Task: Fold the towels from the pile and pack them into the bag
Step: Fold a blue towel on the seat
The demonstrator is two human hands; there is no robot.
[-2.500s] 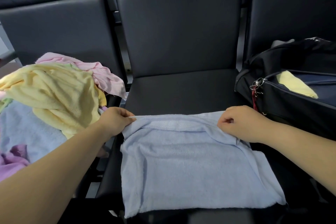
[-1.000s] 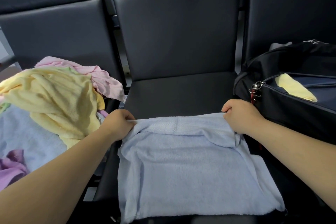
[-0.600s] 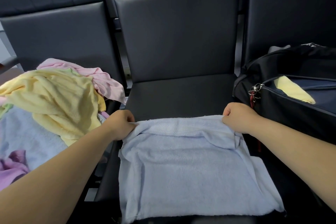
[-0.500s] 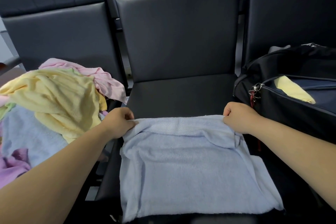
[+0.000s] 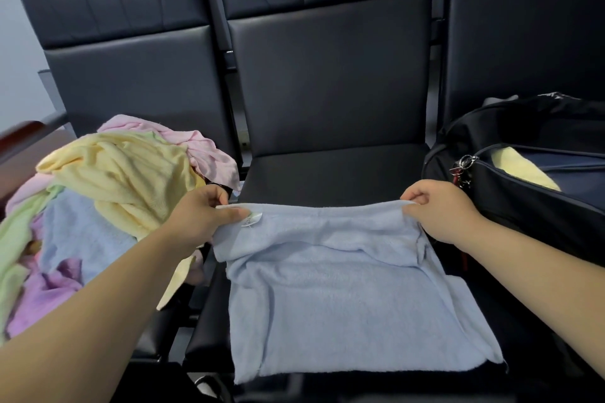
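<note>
Soft, even light, faint sheen on black seat backs [image 5: 327,82], shadows in folds of the blue towel [image 5: 343,298], wide-angle bending at edges

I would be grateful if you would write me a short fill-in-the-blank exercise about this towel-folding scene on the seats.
1. The left hand and the right hand each pinch the far edge of the light blue terry towel, which lies on the ____ black padded seat.
2. The packed towel showing through the open zip of the black fabric bag is ____ in colour.
3. The pile of crumpled pastel towels lies to the person's ____.
Missing words: middle; yellow; left.
</note>
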